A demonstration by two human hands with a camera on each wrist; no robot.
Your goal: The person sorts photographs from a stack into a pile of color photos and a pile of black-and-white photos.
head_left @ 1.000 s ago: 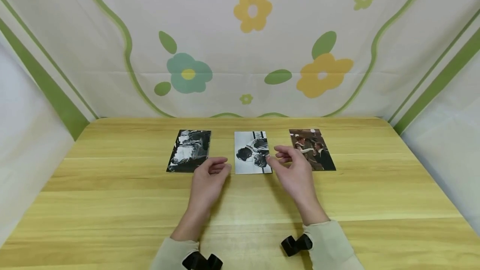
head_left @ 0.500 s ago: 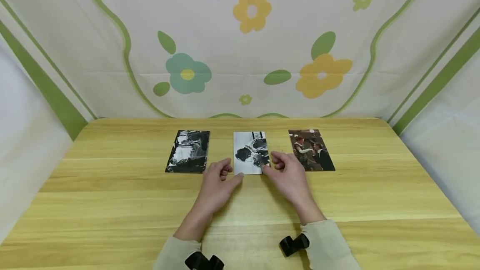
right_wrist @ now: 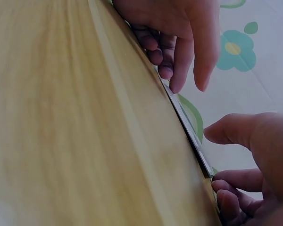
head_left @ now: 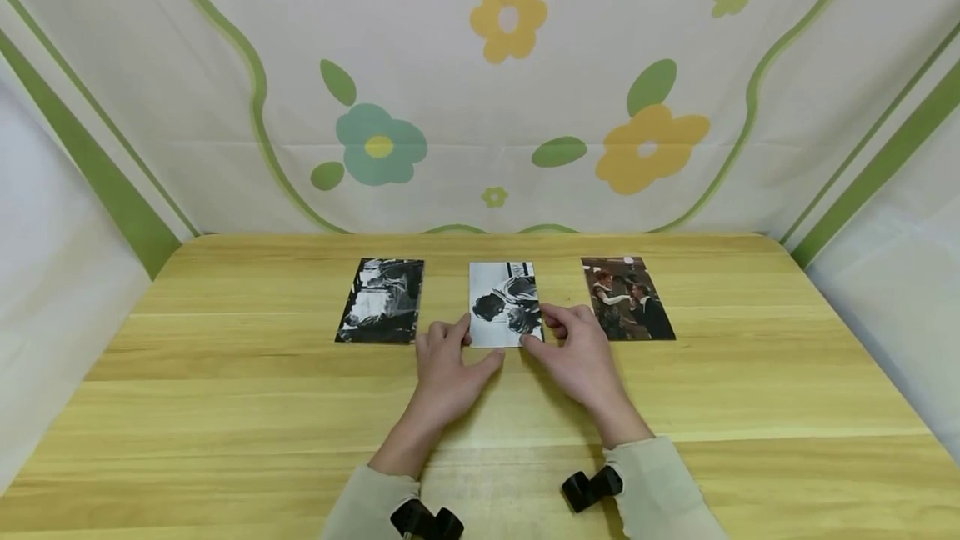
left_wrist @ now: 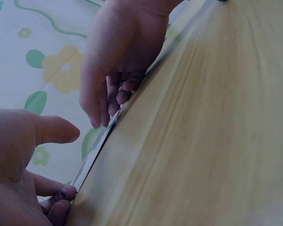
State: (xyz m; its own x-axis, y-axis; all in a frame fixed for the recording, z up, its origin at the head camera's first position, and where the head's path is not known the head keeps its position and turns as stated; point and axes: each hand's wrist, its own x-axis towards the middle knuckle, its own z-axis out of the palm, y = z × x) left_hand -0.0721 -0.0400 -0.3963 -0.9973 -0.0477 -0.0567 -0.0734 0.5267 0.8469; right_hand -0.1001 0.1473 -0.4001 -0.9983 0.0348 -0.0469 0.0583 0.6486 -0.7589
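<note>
Three photo cards lie flat in a row on the wooden table [head_left: 262, 407]. The middle one is a black-and-white photo card [head_left: 491, 332]; both hands are at its sides. At its left edge are the fingers of my left hand [head_left: 450, 369], with the thumb spread apart near the bottom edge. My right hand [head_left: 577, 357] has its fingers at the right edge and its thumb by the lower right corner. Edge-on in the left wrist view, the card [left_wrist: 92, 160] lies between the fingers of both hands. In the right wrist view, both thumbs stand clear above the card [right_wrist: 191, 134].
A dark black-and-white photo card [head_left: 380, 302] lies to the left, and a colour photo card [head_left: 628, 298] to the right. Behind the table rises a white cloth [head_left: 450, 90] with printed flowers. Black devices [head_left: 592, 490] sit at both wrists.
My left hand has moved right to the middle card's left edge, its thumb spreading away. My right hand has come slightly down and left, to the card's lower right side. The cards look unmoved.
</note>
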